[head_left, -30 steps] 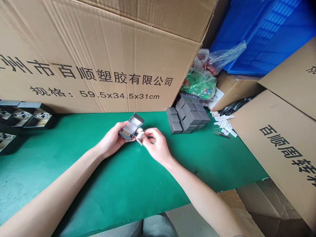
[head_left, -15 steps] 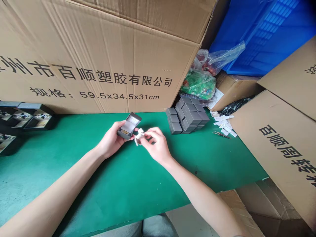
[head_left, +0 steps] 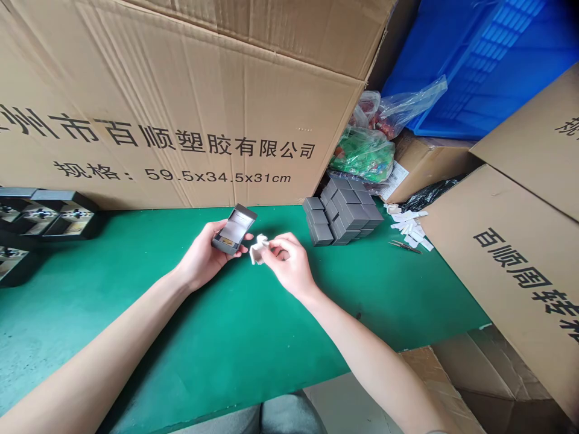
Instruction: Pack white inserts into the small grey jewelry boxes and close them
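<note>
Open grey jewellery box (head_left: 234, 229), clamped in L hand (head_left: 201, 256), lid up; white folded insert (head_left: 258, 250), pinched in R hand (head_left: 289, 265), just R of box, not touching it; grey box stack (head_left: 339, 211) further R of box, on green bench (head_left: 136, 337).

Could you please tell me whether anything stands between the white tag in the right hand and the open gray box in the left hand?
Nothing visible does: the white tag, pinched in the right hand, has only a small gap to the open gray box in the left hand.
</note>
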Demonstrator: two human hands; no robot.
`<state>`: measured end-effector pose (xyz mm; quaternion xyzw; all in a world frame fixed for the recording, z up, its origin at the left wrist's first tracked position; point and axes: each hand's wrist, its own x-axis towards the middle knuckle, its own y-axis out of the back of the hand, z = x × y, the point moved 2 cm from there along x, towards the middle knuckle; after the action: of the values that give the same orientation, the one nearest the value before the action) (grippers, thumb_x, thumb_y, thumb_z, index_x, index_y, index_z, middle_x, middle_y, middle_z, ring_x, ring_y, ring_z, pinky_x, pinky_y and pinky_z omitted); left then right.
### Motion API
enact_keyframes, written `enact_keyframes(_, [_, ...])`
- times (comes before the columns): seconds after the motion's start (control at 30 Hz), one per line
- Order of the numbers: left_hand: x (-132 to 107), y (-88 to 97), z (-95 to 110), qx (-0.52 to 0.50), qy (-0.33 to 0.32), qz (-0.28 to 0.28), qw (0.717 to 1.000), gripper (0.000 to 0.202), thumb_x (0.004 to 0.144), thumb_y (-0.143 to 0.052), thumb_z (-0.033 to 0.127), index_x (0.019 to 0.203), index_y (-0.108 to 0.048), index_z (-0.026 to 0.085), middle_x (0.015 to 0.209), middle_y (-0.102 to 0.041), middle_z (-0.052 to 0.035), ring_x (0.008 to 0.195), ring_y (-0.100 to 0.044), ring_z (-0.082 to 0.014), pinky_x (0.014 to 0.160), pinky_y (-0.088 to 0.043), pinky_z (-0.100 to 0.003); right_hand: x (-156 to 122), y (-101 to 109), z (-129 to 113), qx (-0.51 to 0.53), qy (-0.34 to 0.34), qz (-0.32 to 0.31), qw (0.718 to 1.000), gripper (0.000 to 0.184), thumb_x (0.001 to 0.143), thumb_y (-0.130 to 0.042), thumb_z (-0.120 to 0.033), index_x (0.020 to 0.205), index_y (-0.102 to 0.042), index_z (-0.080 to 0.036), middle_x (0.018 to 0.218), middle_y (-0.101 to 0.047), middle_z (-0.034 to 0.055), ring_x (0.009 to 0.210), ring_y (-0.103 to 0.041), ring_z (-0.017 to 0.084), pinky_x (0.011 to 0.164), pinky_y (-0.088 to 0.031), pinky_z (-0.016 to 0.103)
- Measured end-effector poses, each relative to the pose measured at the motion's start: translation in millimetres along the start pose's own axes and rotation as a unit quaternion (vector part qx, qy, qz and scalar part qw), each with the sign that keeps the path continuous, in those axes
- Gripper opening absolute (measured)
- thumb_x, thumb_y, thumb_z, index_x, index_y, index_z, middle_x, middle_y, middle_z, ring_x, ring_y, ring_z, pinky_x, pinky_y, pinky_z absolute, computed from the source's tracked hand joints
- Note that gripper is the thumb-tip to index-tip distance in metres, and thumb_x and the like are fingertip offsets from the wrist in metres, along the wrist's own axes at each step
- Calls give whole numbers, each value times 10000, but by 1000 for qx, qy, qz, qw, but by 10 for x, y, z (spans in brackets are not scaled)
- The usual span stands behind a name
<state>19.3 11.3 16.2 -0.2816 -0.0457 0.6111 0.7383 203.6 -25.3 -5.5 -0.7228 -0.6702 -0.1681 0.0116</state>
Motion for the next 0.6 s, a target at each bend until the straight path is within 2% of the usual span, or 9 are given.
enact_keyframes(0.23, [19, 1, -6, -6, 0, 4, 1000, 291, 961, -509, 324, 1015, -703, 115, 871, -793, -123, 606, -675, -191, 583, -555, -269, -1, -3, 5, 54, -41, -24, 997, 209, 848, -734, -376, 947, -753, -192, 908, -699, 36, 807, -649, 156, 735, -544, 284])
enact_keyframes(0.43, [2, -13, 5, -9, -1, 8, 1000, 295, 960, -505, 319, 1026, -706, 114, 885, -791, -125, 619, -674, -189, 566, -547, -264, 1, -10, 26, 83, -80, -27, 993, 209, 804, -758, -364, 926, -723, -198, 922, -752, 46, 854, -695, 194, 785, -570, 327])
enact_keyframes(0.6, [15, 6, -15, -15, -1, 9, 1000, 297, 948, -538, 330, 1063, -712, 119, 934, -795, -131, 731, -700, -199, 613, -559, -259, 16, -25, 60, 111, -76, -23, 991, 220, 769, -786, -343, 910, -697, -199, 944, -756, 50, 896, -710, 214, 846, -577, 372])
